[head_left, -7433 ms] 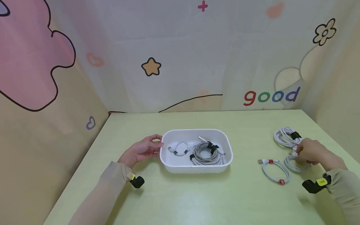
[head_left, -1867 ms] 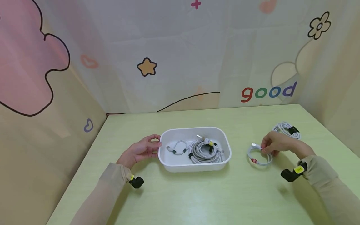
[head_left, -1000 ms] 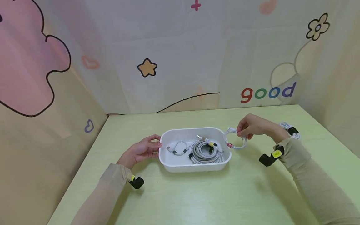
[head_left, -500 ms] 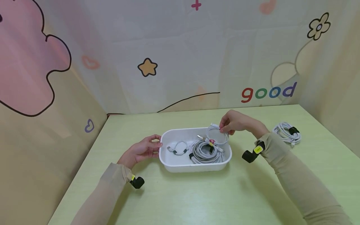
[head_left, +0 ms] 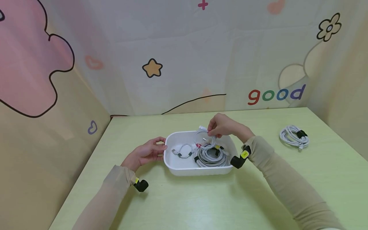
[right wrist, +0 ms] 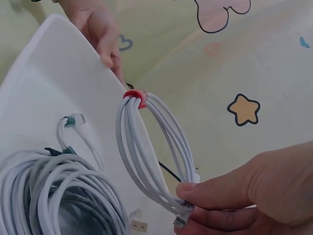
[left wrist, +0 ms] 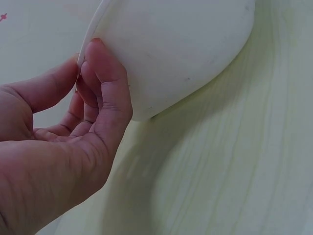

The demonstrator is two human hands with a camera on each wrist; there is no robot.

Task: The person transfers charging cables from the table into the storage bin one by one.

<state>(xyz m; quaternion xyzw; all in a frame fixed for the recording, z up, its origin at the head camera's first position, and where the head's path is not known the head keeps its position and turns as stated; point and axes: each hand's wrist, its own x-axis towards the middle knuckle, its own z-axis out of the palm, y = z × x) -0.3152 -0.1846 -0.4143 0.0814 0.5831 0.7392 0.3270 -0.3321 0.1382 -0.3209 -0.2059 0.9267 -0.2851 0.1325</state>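
A white plastic bin (head_left: pixel 201 172) stands on the table. My left hand (head_left: pixel 146 151) holds its left end; in the left wrist view the thumb (left wrist: pixel 54 85) and curled fingers are at the rim. Above the bin, my right hand (head_left: pixel 225 125) pinches a coiled white charging cable (right wrist: pixel 134 147) with red ties, near one tie and a metal plug. The cable hangs over the bin's back half. In the bin lie a larger coil of white cable (head_left: pixel 211 162) with black ties and a small white cable loop (head_left: pixel 184 156) with dark green ties, to its left.
Another coiled white cable (head_left: pixel 291 135) with a black strap lies at the right back of the table (head_left: pixel 184 204). A printed curtain (head_left: pixel 184 73) hangs behind the table and along its sides.
My right hand has picked up the red-tied cable from the table at right and carried it left over the bin. Another cable, with a yellow tie, has joined the coils inside. My left hand stays put.
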